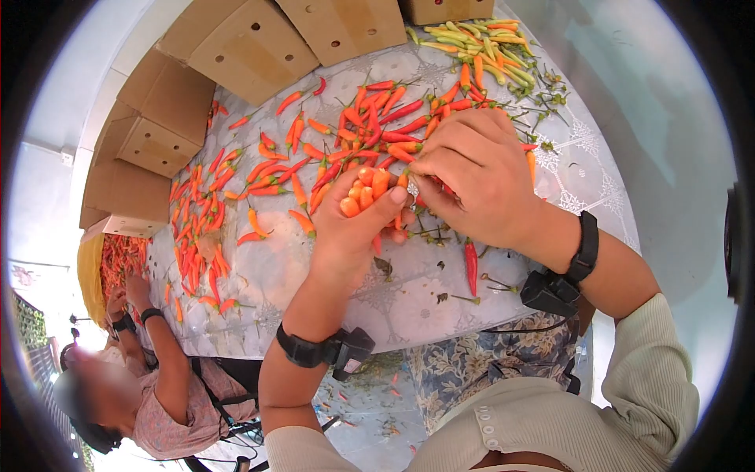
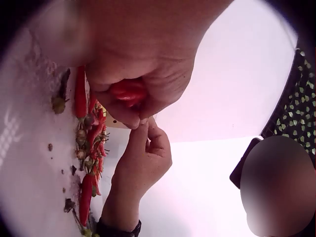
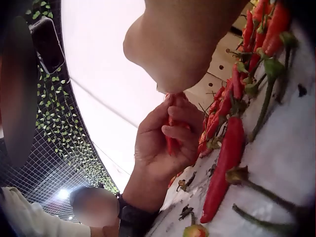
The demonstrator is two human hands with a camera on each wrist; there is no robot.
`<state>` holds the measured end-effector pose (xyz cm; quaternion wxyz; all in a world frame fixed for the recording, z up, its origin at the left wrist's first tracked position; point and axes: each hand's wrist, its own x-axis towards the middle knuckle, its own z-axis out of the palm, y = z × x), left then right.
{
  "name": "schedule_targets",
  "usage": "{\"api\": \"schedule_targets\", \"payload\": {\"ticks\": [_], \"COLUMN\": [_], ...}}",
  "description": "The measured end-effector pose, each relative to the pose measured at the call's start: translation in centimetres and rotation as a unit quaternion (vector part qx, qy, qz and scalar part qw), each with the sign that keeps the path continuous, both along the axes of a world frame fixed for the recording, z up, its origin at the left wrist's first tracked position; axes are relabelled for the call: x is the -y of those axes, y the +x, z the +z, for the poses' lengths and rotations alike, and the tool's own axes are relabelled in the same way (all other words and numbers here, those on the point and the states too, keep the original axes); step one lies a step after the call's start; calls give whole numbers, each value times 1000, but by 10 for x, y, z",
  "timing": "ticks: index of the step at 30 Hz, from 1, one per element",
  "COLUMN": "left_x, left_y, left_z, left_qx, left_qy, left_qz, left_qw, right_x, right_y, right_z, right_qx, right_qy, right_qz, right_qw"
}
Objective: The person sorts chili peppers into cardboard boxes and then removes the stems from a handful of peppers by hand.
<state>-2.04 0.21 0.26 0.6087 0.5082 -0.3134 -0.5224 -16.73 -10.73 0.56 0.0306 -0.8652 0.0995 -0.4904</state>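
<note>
My left hand grips a bunch of orange-red chili peppers above the table. Its thumb lies over one pepper at the edge of the bunch. Thumb and fingertips of my right hand meet right at that pepper and pinch its green stem end. In the left wrist view, red chilies show inside the curled left hand, with the right fingertips against its thumb. The right wrist view has the left hand curled round the peppers; the right fingertips are mostly hidden there.
Loose red chilies cover the patterned tablecloth, with paler peppers at the far right. Plucked stems lie scattered nearby. Cardboard boxes line the far edge. Another person works at the left, by a yellow-edged heap of chilies.
</note>
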Motion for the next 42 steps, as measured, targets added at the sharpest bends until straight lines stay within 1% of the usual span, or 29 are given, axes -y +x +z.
{"api": "schedule_targets", "payload": {"ticks": [2, 5, 8, 11, 14, 17, 20, 23, 26, 29, 32, 35, 38, 42], "left_x": [0, -1, 0, 2, 0, 0, 2, 2, 1, 3, 3, 3, 5, 5], "left_y": [-1, -2, 3, 10, 23, 21, 12, 7, 6, 12, 9, 8, 10, 12], "left_z": [-4, -5, 0, 0, -6, -5, -1, -3, -4, -9, -5, -3, -4, -5], "left_qx": [-2, -12, -43, -62, -97, -93, -32, 56, 89, 99, 118, 131, 151, 228], "left_qy": [-12, -11, -14, -5, -17, 8, 19, 16, -12, -20, -25, -56, -113, -116], "left_qz": [-8, 6, 39, 66, 32, 39, 55, 45, 47, 51, 66, 112, 140, 120], "left_qw": [1000, 1000, 998, 996, 995, 995, 998, 997, 995, 994, 990, 983, 972, 959], "right_x": [1, 9, 16, 16, 19, 21, 20, 24, 23, 23, 27, 23, 18, 14], "right_y": [1, -1, -10, -6, 1, 4, 9, 14, 15, 13, 11, 6, 4, 4], "right_z": [1, -2, 1, -2, -15, -19, -18, -22, -22, -20, -25, -20, -11, -6], "right_qx": [6, 51, 10, -43, -73, -139, -183, -189, -204, -216, -194, -123, -67, -28], "right_qy": [-14, 135, 155, 146, 113, 66, 76, 103, 116, 132, 192, 170, 97, 56], "right_qz": [-23, -15, 4, -14, -62, -107, -156, -138, -143, -142, -87, -69, -54, -35], "right_qw": [1000, 989, 988, 988, 989, 982, 968, 967, 962, 957, 958, 975, 992, 997]}}
